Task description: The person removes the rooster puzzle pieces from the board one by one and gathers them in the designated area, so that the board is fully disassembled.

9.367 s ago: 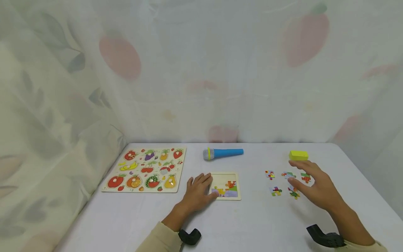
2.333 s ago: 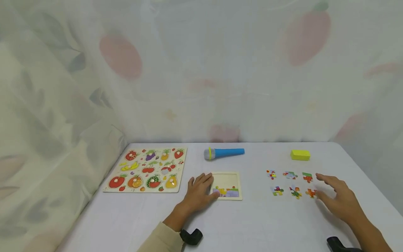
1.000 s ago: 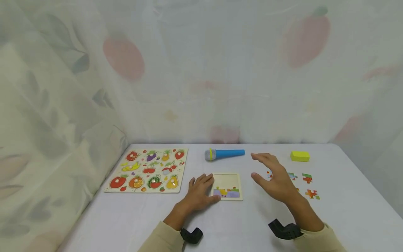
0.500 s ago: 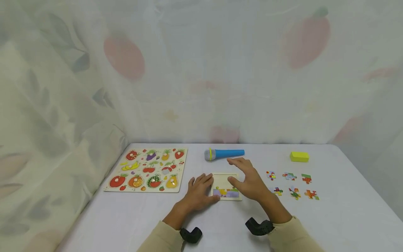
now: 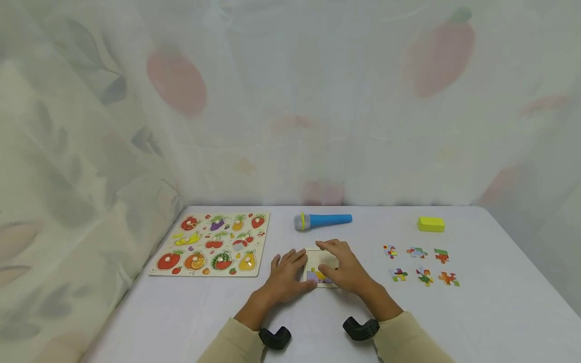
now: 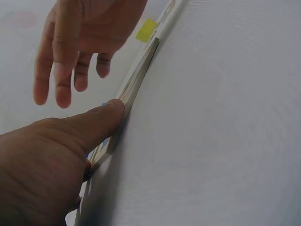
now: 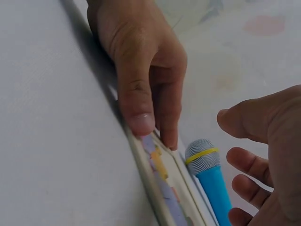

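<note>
A small wooden puzzle tray (image 5: 314, 259) lies mid-table, with a strip of purple and yellow pieces (image 5: 315, 276) along its near side. My left hand (image 5: 285, 280) rests at its left edge, fingers outstretched; in the left wrist view, the left thumb (image 6: 110, 115) presses the tray's rim. Over the tray's right part hovers my right hand (image 5: 347, 269), thumb and forefinger apart. The right wrist view shows nothing between its fingers. This hand hides the tray's right side in the head view. Several loose jigsaw pieces (image 5: 424, 278) lie in two rows to the right.
On the left lies a fruit peg puzzle board (image 5: 206, 247). A blue toy microphone (image 5: 329, 220) is behind the tray, and a yellow block (image 5: 430, 224) stands at the back right. Patterned cloth hangs behind and to the left of the white table.
An orange piece moved from the tray to the loose pieces earlier. Since then my right hand has come left, from those pieces to over the tray. The left hand has stayed put.
</note>
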{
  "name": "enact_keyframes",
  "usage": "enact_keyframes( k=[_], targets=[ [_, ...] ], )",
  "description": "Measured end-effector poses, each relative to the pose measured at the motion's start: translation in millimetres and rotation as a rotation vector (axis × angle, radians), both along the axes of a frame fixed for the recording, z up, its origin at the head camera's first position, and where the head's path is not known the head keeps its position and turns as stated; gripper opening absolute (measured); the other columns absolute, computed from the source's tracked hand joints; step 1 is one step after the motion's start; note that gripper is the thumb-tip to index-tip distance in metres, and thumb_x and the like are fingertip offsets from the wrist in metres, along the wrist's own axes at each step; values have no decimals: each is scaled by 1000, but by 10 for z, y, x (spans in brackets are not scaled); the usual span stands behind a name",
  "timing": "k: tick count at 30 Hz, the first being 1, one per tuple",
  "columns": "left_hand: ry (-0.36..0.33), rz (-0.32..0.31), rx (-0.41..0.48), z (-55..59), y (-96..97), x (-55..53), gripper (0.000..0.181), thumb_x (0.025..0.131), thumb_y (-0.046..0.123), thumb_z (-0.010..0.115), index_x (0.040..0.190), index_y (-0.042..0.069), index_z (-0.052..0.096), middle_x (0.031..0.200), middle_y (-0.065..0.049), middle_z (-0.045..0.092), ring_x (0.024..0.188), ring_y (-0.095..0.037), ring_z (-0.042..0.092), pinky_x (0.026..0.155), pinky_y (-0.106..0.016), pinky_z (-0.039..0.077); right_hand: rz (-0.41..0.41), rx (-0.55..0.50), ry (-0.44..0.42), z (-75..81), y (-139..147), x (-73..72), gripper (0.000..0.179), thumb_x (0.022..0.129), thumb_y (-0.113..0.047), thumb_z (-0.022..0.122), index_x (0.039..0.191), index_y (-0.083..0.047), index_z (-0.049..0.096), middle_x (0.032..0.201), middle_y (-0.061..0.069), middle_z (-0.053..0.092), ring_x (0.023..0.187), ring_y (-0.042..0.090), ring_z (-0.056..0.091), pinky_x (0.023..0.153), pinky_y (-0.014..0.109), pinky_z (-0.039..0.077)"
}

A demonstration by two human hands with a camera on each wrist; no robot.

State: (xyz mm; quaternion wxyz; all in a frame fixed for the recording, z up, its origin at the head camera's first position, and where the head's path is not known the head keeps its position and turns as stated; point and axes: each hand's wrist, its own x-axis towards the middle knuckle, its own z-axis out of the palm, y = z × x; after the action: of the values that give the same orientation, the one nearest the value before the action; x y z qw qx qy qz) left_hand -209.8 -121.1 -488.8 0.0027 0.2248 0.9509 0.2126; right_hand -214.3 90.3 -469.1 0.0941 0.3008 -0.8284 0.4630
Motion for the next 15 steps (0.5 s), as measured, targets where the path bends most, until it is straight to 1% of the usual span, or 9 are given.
enact_keyframes(
  k=[2, 5, 9, 13, 15],
  targets=[
    [4, 1, 1, 0, 1, -2, 77, 84, 52, 68, 143, 7, 47, 150, -5, 39, 139, -31, 27, 106, -62, 12, 11, 19, -27, -31, -4, -11, 54, 83, -5, 72, 135, -6, 56, 123, 7, 57, 111, 24, 44, 88, 48, 42],
    [-1, 5, 1, 2, 3, 1, 77, 84, 52, 68, 143, 7, 47, 150, -5, 39, 139, -31, 27, 106, -62, 12, 30, 54, -24, -116, -7, -36, 53, 84, -9, 71, 135, -3, 55, 122, 10, 56, 107, 24, 44, 87, 47, 41],
    [0, 1, 5, 0, 5, 6, 77, 85, 52, 67, 144, 7, 47, 149, -6, 39, 139, -31, 27, 106, -62, 12, 37, 101, -10, -205, -16, -42, 53, 83, -12, 71, 133, -3, 56, 119, 8, 56, 106, 25, 44, 87, 48, 39],
    [9, -3, 12, 6, 7, 1, 77, 85, 51, 68, 143, 7, 47, 149, -7, 40, 139, -32, 27, 105, -63, 12, 25, 157, -26, -216, -33, -30, 52, 82, -12, 70, 132, -5, 58, 119, 6, 54, 108, 25, 44, 87, 49, 36],
    [10, -1, 11, 10, 10, 1, 77, 84, 51, 68, 143, 7, 47, 149, -7, 40, 139, -32, 27, 105, -63, 12, 19, 186, -21, -216, -43, -30, 51, 81, -11, 70, 130, -5, 59, 117, 6, 54, 107, 26, 44, 86, 48, 35]
  ],
)
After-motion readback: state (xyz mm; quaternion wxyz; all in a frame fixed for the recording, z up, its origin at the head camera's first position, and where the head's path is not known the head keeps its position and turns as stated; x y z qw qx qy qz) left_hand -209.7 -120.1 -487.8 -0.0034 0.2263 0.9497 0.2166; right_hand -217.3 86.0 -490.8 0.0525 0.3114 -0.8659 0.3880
